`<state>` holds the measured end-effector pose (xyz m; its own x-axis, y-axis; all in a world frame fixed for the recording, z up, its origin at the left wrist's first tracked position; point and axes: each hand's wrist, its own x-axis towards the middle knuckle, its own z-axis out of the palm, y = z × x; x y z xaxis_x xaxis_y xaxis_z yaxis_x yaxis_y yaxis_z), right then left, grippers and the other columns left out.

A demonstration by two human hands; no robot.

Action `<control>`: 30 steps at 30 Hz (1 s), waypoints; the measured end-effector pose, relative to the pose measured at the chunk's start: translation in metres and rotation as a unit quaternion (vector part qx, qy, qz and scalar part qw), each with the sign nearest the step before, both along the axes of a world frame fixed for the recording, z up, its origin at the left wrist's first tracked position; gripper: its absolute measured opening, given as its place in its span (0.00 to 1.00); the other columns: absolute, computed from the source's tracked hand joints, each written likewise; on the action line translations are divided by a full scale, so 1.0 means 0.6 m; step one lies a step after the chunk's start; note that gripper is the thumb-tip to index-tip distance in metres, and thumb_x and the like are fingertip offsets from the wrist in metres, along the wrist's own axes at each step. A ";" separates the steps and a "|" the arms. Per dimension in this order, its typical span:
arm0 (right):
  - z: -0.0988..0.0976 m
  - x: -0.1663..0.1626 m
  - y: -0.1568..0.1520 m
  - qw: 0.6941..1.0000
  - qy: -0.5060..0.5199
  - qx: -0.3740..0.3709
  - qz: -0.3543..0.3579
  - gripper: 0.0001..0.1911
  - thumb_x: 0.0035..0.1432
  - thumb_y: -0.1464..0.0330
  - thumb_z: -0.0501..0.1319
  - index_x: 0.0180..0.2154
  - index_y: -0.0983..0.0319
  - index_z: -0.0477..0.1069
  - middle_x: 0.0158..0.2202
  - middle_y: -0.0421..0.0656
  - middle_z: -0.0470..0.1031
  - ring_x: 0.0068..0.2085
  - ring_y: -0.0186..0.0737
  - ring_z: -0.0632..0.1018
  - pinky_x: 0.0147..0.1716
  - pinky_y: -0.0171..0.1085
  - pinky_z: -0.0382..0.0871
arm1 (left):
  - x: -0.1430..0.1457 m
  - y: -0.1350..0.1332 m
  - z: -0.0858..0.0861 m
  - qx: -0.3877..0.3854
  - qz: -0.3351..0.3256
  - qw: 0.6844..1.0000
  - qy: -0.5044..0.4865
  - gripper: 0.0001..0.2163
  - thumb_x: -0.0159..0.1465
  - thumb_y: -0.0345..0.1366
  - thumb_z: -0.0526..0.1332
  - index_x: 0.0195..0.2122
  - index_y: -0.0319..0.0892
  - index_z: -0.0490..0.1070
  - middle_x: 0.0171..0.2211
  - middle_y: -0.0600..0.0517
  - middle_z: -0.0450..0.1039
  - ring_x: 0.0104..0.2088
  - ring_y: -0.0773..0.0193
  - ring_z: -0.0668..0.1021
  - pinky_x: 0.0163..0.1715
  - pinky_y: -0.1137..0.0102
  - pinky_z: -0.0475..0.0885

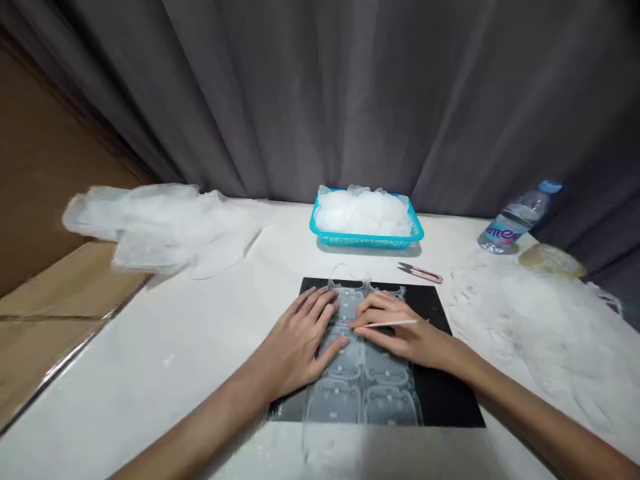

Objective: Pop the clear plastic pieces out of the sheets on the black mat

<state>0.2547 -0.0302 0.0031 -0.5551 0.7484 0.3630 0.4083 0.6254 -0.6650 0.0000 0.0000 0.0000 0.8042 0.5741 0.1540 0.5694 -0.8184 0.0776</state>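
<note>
White tabletop [200, 347] before a grey curtain [350, 100], clear sheet [360, 393] at centre.
Left hand [305, 340] lies spread flat on the clear sheet (over a black mat [445, 393]); right hand [400, 330] pinches a thin stick [387, 324]; teal basket [367, 239] at twelve o'clock, bottle [515, 220] at two.

Right hand [406, 333] pinches stick [393, 324] — sheet [361, 390] beneath.

Black mat [440, 393], turquoise basket [367, 238], grey curtain [350, 93], pink snips [421, 272]
</note>
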 end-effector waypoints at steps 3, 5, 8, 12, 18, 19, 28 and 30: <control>-0.005 0.004 -0.006 0.999 0.011 -0.014 0.049 0.11 0.73 0.71 0.57 0.52 0.60 0.76 0.47 0.49 0.76 0.47 0.40 0.78 0.49 0.39 0.73 | 0.005 -0.001 0.001 -0.018 0.011 1.000 -0.011 0.24 0.76 0.50 0.51 0.60 0.33 0.66 0.66 0.34 0.67 0.68 0.42 0.68 0.66 0.47 0.66; -0.006 0.004 -0.008 0.998 0.020 -0.022 0.047 0.11 0.73 0.71 0.57 0.52 0.59 0.75 0.48 0.48 0.76 0.47 0.40 0.79 0.49 0.38 0.74 | 0.005 0.002 0.003 -0.052 0.008 0.998 -0.025 0.24 0.76 0.51 0.51 0.60 0.35 0.65 0.66 0.35 0.67 0.68 0.43 0.68 0.66 0.48 0.65; -0.007 -0.001 -0.010 0.998 0.036 -0.044 -0.003 0.07 0.72 0.70 0.59 0.48 0.59 0.75 0.45 0.45 0.78 0.46 0.40 0.79 0.48 0.39 0.73 | 0.000 0.015 0.010 -0.133 -0.008 0.990 -0.052 0.25 0.75 0.53 0.54 0.63 0.40 0.63 0.67 0.38 0.65 0.70 0.45 0.65 0.68 0.50 0.64; -0.017 -0.010 -0.013 0.997 0.036 -0.052 -0.040 0.03 0.71 0.69 0.61 0.44 0.58 0.74 0.43 0.43 0.78 0.45 0.41 0.78 0.49 0.41 0.72 | -0.010 0.032 0.017 -0.256 0.003 0.962 -0.092 0.30 0.71 0.56 0.59 0.68 0.48 0.57 0.70 0.43 0.61 0.71 0.46 0.64 0.67 0.51 0.66; -0.029 -0.014 -0.013 0.998 0.026 -0.041 -0.036 0.03 0.72 0.68 0.60 0.45 0.57 0.72 0.44 0.42 0.78 0.47 0.40 0.78 0.50 0.41 0.72 | -0.011 0.038 0.012 -0.260 -0.003 0.958 -0.124 0.30 0.68 0.56 0.63 0.66 0.50 0.61 0.67 0.43 0.65 0.67 0.45 0.68 0.64 0.51 0.67; -0.029 -0.015 -0.014 0.999 0.023 -0.034 -0.033 0.03 0.72 0.68 0.59 0.45 0.57 0.72 0.44 0.42 0.78 0.47 0.40 0.78 0.50 0.41 0.72 | -0.010 0.038 0.011 -0.251 -0.005 0.960 -0.124 0.30 0.68 0.56 0.63 0.66 0.50 0.62 0.67 0.43 0.65 0.66 0.46 0.69 0.63 0.52 0.68; -0.037 -0.023 -0.009 0.995 -0.032 0.097 0.008 0.05 0.72 0.73 0.57 0.47 0.60 0.69 0.44 0.47 0.78 0.45 0.42 0.78 0.46 0.41 0.75 | -0.010 0.042 0.002 -0.201 -0.017 0.973 -0.109 0.28 0.68 0.58 0.62 0.64 0.50 0.68 0.67 0.44 0.65 0.65 0.46 0.71 0.62 0.53 0.67; -0.036 -0.025 -0.011 0.992 -0.039 0.123 0.004 0.04 0.72 0.74 0.57 0.46 0.60 0.68 0.43 0.48 0.77 0.43 0.42 0.77 0.43 0.41 0.76 | -0.010 0.042 0.000 -0.196 -0.020 0.974 -0.115 0.28 0.68 0.58 0.63 0.64 0.50 0.68 0.67 0.44 0.66 0.64 0.46 0.71 0.62 0.53 0.68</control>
<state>0.2400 -0.0367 -0.0184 -0.5937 0.6378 0.4906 0.4469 0.7684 -0.4582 -0.0059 0.0253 -0.0003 0.7970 0.5943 0.1081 0.4683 -0.7210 0.5108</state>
